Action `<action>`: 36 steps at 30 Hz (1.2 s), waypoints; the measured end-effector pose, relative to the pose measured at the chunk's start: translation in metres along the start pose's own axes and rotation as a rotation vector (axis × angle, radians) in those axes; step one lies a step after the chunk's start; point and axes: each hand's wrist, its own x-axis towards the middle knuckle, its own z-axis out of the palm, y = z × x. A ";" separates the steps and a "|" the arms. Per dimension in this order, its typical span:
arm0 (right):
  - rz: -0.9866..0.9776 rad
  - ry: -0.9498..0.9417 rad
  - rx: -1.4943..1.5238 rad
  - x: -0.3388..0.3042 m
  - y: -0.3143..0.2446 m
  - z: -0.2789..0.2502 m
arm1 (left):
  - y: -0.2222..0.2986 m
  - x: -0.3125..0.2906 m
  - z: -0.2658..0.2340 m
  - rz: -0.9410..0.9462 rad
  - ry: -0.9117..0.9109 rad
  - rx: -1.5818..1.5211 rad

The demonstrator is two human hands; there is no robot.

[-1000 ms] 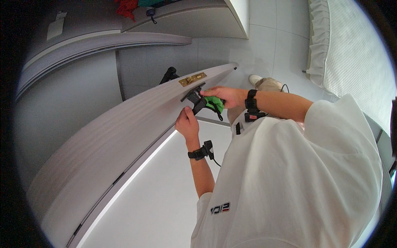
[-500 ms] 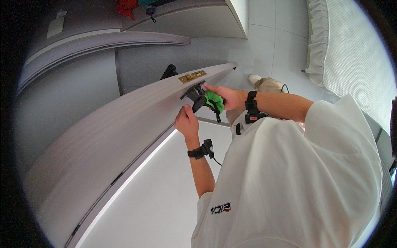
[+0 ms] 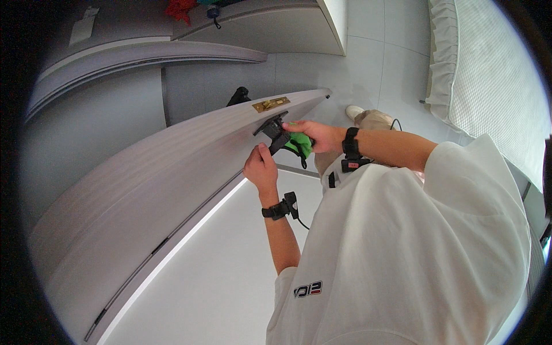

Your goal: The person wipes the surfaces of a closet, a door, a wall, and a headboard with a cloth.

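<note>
Grips a green cloth point(image 3: 302, 142) in the curled right hand point(image 3: 321, 137), beside a black lever handle point(image 3: 276, 132); pinches the lever's end in the bent left hand point(image 3: 263, 171). Note a brass latch plate point(image 3: 271, 104) beyond both hands, and a lettered patch point(image 3: 308, 289) on the white shirt point(image 3: 402, 247) behind the left.

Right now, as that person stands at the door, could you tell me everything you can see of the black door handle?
The black door handle looks hard, perhaps metal or plastic. A flat, angular plate sits against the near face of the pale door, close to the brass latch plate in its edge. From it a thick lever slants down in the picture. The left hand is at the lever's lower end; the right hand, with a green cloth, is beside it, covering part.
</note>
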 end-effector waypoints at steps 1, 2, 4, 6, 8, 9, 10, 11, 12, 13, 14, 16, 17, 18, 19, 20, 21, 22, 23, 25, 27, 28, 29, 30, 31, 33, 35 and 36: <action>0.002 -0.001 0.000 0.001 0.000 0.000 | 0.000 0.000 -0.001 -0.002 0.001 0.001; 0.030 0.008 0.038 0.001 0.000 0.000 | 0.001 0.000 -0.001 0.008 0.008 -0.006; 0.058 0.017 0.076 0.001 0.000 0.000 | 0.001 0.000 0.000 0.019 0.015 -0.014; 0.063 0.046 0.134 0.000 0.001 0.003 | 0.001 0.001 0.000 0.007 0.004 -0.007; 0.075 0.042 0.124 -0.002 -0.001 0.002 | -0.001 0.001 0.000 0.001 -0.011 0.004; 0.087 0.038 0.112 -0.003 -0.001 0.002 | -0.002 0.001 0.000 -0.005 -0.025 0.015; 0.087 0.038 0.113 -0.003 -0.001 0.002 | -0.002 0.001 0.000 -0.005 -0.025 0.016; 0.091 0.037 0.116 -0.003 -0.002 0.003 | -0.002 0.001 0.000 -0.011 -0.027 0.008; 0.095 0.035 0.119 -0.003 -0.002 0.003 | -0.001 0.001 0.000 -0.018 -0.028 -0.001; 0.095 0.035 0.120 -0.003 -0.003 0.004 | 0.000 0.001 0.000 -0.017 -0.028 0.000; 0.075 0.072 0.095 -0.004 -0.004 0.004 | 0.000 0.001 0.000 -0.014 -0.015 0.000; 0.058 0.109 0.070 -0.004 -0.005 0.006 | -0.001 0.000 0.000 -0.013 -0.002 0.000; 0.054 0.087 0.037 -0.005 -0.006 0.008 | 0.000 0.001 -0.001 -0.022 -0.008 -0.003; 0.051 0.066 0.005 -0.006 -0.007 0.009 | 0.000 0.001 -0.001 -0.031 -0.014 -0.006; 0.052 0.066 0.004 -0.001 -0.004 0.002 | 0.000 0.001 -0.001 -0.032 -0.014 -0.006; -0.055 0.043 -0.119 0.004 -0.002 -0.001 | 0.001 0.001 -0.001 -0.032 -0.016 -0.001; -0.109 0.030 -0.181 0.006 -0.001 -0.006 | 0.002 0.002 -0.001 -0.031 -0.017 0.005; -0.164 0.021 -0.242 0.008 0.000 -0.012 | 0.003 0.002 -0.001 -0.029 -0.017 0.005; -0.081 0.026 -0.123 0.002 -0.003 -0.004 | 0.003 0.001 0.000 0.004 0.016 0.019; 0.006 0.031 -0.005 0.001 -0.002 0.001 | 0.000 0.000 0.000 0.034 0.050 0.035; 0.004 0.046 -0.014 0.001 -0.003 0.000 | 0.000 0.001 0.001 0.029 0.033 0.028; 0.004 0.046 -0.014 0.001 -0.003 0.000 | -0.001 0.002 0.001 0.029 0.033 0.027; 0.008 0.039 -0.012 0.002 -0.004 0.000 | -0.001 0.002 0.001 0.016 0.024 0.015; 0.013 0.032 -0.009 0.002 -0.004 0.000 | -0.002 0.002 0.002 0.004 0.015 0.004; 0.012 0.032 -0.010 0.002 -0.004 0.000 | -0.002 0.002 0.002 0.005 0.015 0.003; 0.024 0.040 -0.010 0.000 -0.004 0.002 | -0.003 0.001 0.003 0.028 0.025 -0.017; 0.024 0.026 -0.014 -0.001 -0.006 0.002 | -0.003 0.001 0.003 0.037 0.029 -0.017; 0.023 0.012 -0.019 -0.001 -0.006 0.002 | -0.002 0.001 0.003 0.046 0.035 -0.018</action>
